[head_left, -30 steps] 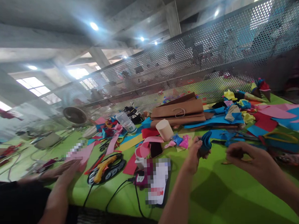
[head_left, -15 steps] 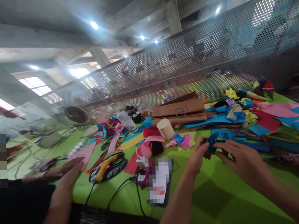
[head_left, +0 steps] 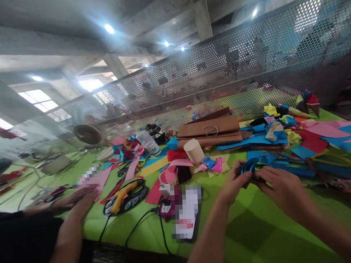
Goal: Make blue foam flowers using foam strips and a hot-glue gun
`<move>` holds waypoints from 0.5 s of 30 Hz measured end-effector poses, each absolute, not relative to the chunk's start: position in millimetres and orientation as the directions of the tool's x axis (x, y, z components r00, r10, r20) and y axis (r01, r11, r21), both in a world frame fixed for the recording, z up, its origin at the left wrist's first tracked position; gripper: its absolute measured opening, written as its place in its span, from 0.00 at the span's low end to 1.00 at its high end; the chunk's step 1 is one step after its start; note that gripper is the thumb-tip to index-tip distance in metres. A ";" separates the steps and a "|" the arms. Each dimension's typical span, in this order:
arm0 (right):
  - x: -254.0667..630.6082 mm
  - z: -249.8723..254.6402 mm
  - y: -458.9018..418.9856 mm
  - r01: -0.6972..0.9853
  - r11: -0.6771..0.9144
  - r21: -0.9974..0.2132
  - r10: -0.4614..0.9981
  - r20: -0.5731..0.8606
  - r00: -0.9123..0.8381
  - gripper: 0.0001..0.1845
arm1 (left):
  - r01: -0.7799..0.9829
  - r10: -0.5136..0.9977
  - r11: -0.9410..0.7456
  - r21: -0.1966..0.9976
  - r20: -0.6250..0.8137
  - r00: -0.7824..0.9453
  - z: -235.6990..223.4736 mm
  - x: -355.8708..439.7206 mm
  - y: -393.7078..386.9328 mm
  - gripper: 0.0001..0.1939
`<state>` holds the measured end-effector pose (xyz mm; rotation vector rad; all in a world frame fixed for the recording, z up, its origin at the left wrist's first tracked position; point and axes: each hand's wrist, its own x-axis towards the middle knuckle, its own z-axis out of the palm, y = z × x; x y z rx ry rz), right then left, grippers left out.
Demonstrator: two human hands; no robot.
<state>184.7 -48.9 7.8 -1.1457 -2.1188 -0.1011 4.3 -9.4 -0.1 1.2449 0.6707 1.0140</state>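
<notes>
My left hand (head_left: 232, 186) is closed around the lower part of a rolled blue strip (head_left: 249, 165), felt or paper by its look, with its curled layers facing up. From the right, my right hand (head_left: 278, 186) pinches at the same roll; its fingertips are partly hidden against it. Both hands are above the green tabletop (head_left: 255, 232). Behind the roll lie flat blue pieces (head_left: 293, 170).
A phone (head_left: 187, 212) and a yellow glue gun (head_left: 123, 197) with a cable lie to the left. Beyond are a cream cylinder (head_left: 194, 152), folded brown sheets (head_left: 209, 132) and a plastic cup (head_left: 148, 142). Another person's hands (head_left: 79, 199) rest on pink material.
My right hand has moved left from beside the roll and now touches it. The roll has shifted slightly right and tilted in my left hand.
</notes>
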 end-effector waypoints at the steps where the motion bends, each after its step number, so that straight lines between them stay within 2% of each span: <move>1: 185.5 7.1 -48.6 0.759 0.604 -0.242 0.693 0.629 -0.351 0.11 | -0.236 0.894 -0.002 0.972 0.107 0.434 1.1 4.4 -9.9 0.29; 5: 189.1 6.1 -46.7 0.739 0.634 -0.228 0.654 0.669 -0.354 0.10 | -0.208 0.896 -0.012 0.978 0.103 0.433 6.0 4.9 -12.5 0.30; 9: 192.9 6.6 -44.9 0.703 0.675 -0.226 0.634 0.666 -0.394 0.10 | -0.211 0.881 -0.005 0.978 0.104 0.461 5.3 4.4 -12.7 0.25; 15: 194.8 7.7 -45.8 0.675 0.681 -0.283 0.665 0.626 -0.408 0.10 | -0.205 0.876 0.021 0.979 0.081 0.475 -3.0 3.2 -9.0 0.25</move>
